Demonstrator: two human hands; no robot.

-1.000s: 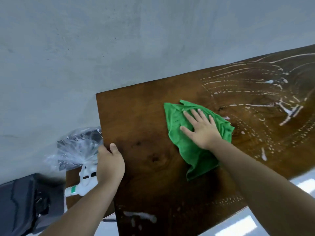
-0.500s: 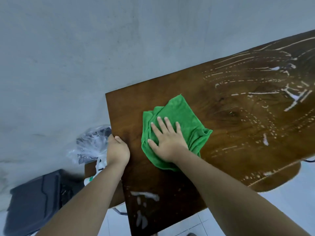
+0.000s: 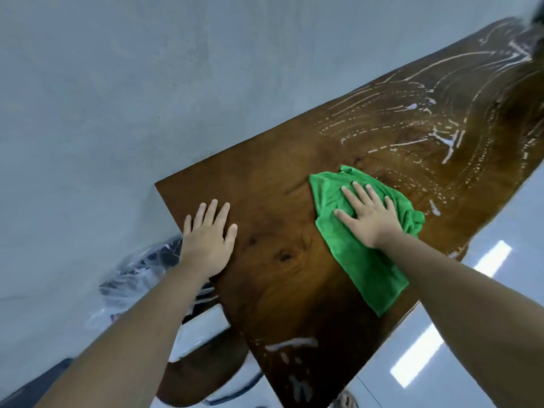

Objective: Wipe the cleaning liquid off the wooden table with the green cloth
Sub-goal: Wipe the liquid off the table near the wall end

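Two hands | right hand [image 3: 371, 215] flat, fingers spread on one cloth [image 3: 365, 260] | left hand [image 3: 207, 240] flat, fingers spread on table [image 3: 279, 275]

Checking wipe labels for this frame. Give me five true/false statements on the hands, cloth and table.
1. The right hand presses flat on the green cloth. True.
2. The left hand holds a spray bottle. False: it lies flat on the table, fingers straight, holding nothing.
3. White streaks of liquid lie on the wood beyond the cloth. True.
4. The cloth lies on the floor. False: it lies on the table.
5. A clear plastic bag sits on the tabletop. False: it is off the table, past its left edge.
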